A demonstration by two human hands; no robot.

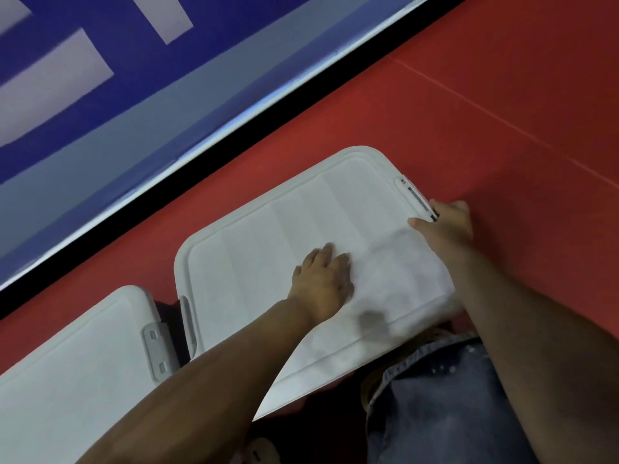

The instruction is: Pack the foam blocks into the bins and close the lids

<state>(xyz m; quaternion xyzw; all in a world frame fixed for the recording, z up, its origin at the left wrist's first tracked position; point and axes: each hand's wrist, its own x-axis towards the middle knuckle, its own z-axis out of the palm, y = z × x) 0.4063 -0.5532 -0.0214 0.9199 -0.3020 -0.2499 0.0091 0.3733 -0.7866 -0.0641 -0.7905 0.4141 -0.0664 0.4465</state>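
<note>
White lid [268, 249] lying closed over a bin at centre frame on the red floor [469, 112], left hand [323, 283] pressed flat with fingers spread on its top, right hand [447, 226] curled over the latch [417, 197] at its right edge; second lidded bin [73, 373] at lower left.

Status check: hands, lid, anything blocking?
Left hand flat on the white lid, pressing. Right hand at the right-side latch. Second bin beside it, lid on. No foam blocks visible, nothing in the way.
</note>
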